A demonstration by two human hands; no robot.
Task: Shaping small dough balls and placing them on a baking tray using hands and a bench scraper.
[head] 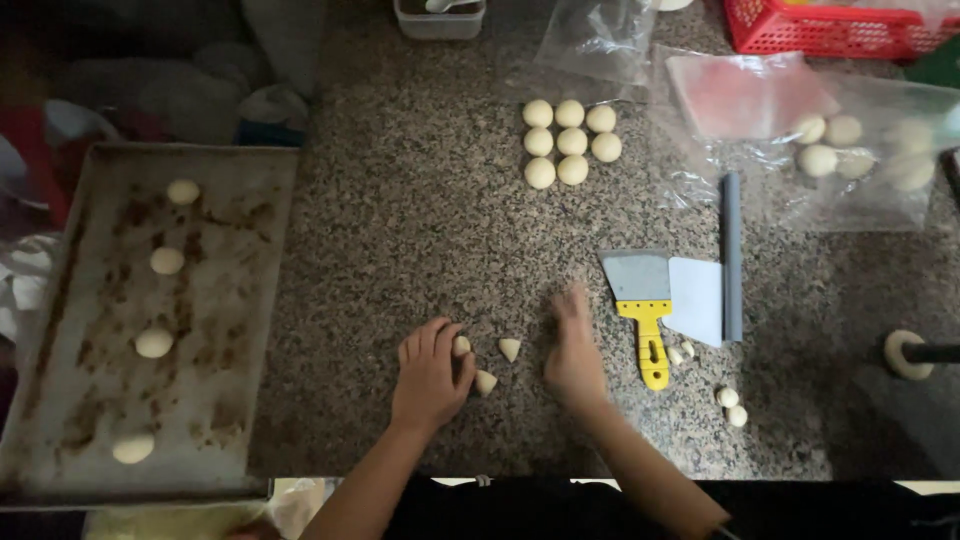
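left hand (430, 372) cups a pale dough piece (461, 346); right hand (574, 350) open (blurred) on granite counter (420, 230)

Left hand (432, 368) cups a dough piece (461, 346) at bottom center, right hand (574, 352) flat beside it, blurry. Baking tray (215, 300) on the left, yellow-handled scraper (643, 312) right of center.

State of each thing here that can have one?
Left hand: cupped over a dough piece.
Right hand: flat on the counter, blurred, empty.
Tray: holds four dough balls.
Scraper: lying flat, untouched.
Bag: holds dough balls.
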